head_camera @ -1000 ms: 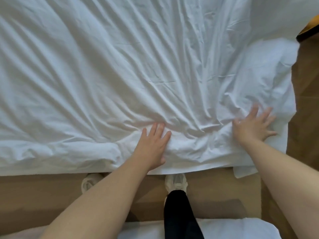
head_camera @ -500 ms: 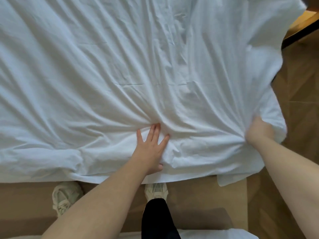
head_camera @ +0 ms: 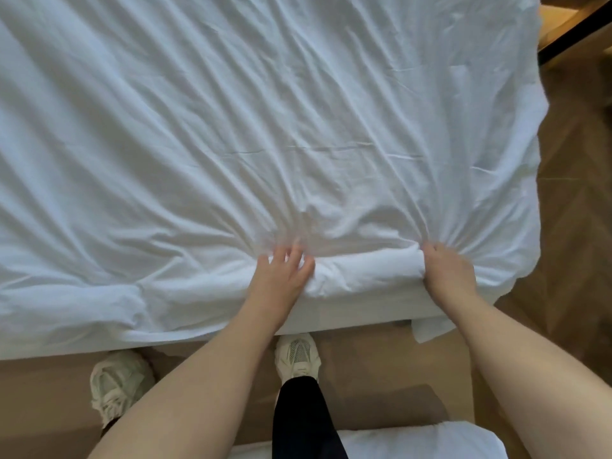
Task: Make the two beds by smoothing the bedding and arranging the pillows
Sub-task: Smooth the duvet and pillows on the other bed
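A wrinkled white duvet (head_camera: 265,127) covers the bed and fills most of the view, its near edge hanging over the bed side. My left hand (head_camera: 281,273) lies on the duvet near that edge, fingers spread and slightly bent, pressing into a bunched fold. My right hand (head_camera: 443,273) is further right, fingers curled into the cloth, gripping a gathered fold of the duvet; creases fan out from it. No pillow is in view.
I stand in the narrow brown floor strip (head_camera: 381,369) between two beds; my shoes (head_camera: 298,356) are by the bed edge. White bedding of the second bed (head_camera: 414,442) shows at the bottom. Wooden furniture (head_camera: 576,28) stands at the top right, past the bed's corner.
My right hand went from lying flat with spread fingers to gripping the duvet near the corner and drew it toward the left hand. The left hand stayed pressing near the edge.
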Demonstrator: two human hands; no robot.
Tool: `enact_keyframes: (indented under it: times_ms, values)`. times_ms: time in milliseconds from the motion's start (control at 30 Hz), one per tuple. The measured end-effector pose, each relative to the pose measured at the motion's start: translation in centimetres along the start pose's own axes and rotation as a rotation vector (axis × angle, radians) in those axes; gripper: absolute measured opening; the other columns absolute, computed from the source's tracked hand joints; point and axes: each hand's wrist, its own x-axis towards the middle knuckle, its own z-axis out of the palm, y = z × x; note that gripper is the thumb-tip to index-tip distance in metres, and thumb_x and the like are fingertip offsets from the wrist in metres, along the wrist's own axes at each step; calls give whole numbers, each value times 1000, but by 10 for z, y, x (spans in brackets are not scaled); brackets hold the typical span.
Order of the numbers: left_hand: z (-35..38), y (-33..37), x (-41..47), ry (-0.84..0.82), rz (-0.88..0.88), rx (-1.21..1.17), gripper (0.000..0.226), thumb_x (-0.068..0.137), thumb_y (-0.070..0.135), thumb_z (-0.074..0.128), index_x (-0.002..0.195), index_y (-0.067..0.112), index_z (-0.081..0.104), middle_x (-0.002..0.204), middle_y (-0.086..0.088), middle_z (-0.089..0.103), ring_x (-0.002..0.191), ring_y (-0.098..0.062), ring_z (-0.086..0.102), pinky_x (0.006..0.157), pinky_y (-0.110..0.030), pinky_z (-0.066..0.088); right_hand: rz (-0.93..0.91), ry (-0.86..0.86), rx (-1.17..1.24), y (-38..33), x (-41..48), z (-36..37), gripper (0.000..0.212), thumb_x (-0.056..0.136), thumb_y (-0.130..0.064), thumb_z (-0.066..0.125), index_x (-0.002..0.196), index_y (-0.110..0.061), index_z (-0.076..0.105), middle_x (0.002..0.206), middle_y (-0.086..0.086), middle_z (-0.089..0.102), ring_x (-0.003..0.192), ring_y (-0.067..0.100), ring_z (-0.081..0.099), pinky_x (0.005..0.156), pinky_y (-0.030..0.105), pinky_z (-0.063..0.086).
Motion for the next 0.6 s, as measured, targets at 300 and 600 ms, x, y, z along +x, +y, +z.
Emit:
enact_keyframes:
  times_ms: [300, 600]
  values:
    - [-4, -2, -10, 99, 60, -116, 65, 35, 3, 84, 96, 13, 62, 93, -10, 60, 71, -28, 58, 49, -30, 38, -69, -215, -207, 10, -14, -12, 35, 97, -17, 44, 132, -18, 44, 129, 4, 54, 117, 24, 55, 91, 38, 45]
    - [24, -88, -84, -10, -160, 55, 96, 51, 3, 79, 139, 10, 39, 141, -23, 40, 123, -44, 41, 86, -56, 45, -329, -13, 28, -87, -59, -18, 115, 72, -30, 78, 153, -25, -3, 163, 15, -1, 149, 37, 7, 110, 64, 22]
